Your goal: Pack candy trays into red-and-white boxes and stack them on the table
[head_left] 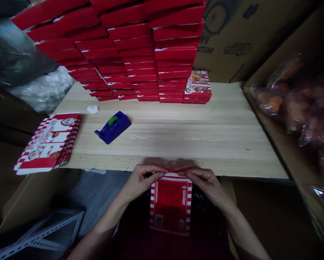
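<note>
Now you're holding a carton [170, 200] over your lap, just at the counter's front edge, with both hands on its far end. Your left hand [147, 177] is pinching the far left corner, thumb lying on the near side and fingers curling over the edge; your right hand [205, 180] is doing likewise at the far right corner, and the fingertips of both are nearly meeting in the middle.

The carton is showing a glossy red panel, with red and white stripes running down its left and right sides and a white band crossing the far end under your fingers. White lettering is running sideways near the upper right, below a small emblem; a pale square is sitting at the lower left, and a smaller pale mark at the lower right. Its near end is fading into shadow, so you can't tell how that end is folded.

Beyond it, a blue tape dispenser [114, 126] is resting on the counter [200, 137], flat cartons [49, 142] are lying at the left, and red boxes [132, 54] are standing stacked behind.
</note>
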Tool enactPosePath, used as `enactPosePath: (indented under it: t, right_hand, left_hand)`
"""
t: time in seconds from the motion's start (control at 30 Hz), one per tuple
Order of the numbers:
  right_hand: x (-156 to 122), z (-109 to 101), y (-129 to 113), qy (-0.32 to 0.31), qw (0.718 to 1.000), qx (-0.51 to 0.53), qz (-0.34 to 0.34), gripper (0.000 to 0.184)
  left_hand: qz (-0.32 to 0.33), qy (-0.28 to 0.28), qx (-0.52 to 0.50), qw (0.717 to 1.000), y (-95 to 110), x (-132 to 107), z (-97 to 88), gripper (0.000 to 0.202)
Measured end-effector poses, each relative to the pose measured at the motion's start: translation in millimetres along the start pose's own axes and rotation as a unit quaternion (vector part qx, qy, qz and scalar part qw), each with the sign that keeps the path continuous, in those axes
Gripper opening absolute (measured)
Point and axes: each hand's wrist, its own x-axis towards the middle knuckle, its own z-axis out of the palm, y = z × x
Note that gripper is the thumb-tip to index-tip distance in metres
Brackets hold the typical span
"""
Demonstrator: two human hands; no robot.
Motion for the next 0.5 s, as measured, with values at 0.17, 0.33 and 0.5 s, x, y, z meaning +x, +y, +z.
enactPosePath:
  t: [0.17, 0.33, 0.5]
  right_hand:
    - [17.2, 1.1, -15.1, -0.015, 0.998, -0.054, 0.002, 0.027]
    - [33.4, -3.1, -11.0, -0.031, 0.999, -0.005, 0.030, 0.021]
    - [40.7, -6.7, -6.0, -0.032, 0.998, -0.002, 0.050, 0.009]
  left_hand:
    - [0.010, -0.039, 0.037, 0.998, 12.3, 12.9, -4.1, 0.029]
    - [-0.009, -0.037, -0.005, 0.999, 10.6, 25.1, -2.2, 0.024]
    - [-0.020, -0.028, -0.005, 0.999, 1.8, 25.9, -1.1, 0.021]
